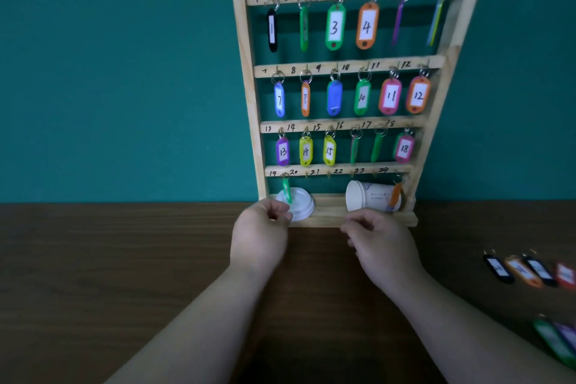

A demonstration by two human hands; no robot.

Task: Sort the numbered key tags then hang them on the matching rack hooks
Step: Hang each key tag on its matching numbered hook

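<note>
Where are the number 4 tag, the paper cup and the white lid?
number 4 tag [367, 26]: head view, white label
paper cup [363, 196]: head view, side wall
white lid [304, 203]: head view, top face

rack [343, 64] stands at the table's [124, 259] back; loose tags [523, 271] lie right of it.

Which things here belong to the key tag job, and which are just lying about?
Job: rack; hung tags; loose tags on the table, right.
Lying about: paper cup on its side; white lid, both on the rack's base.
</note>
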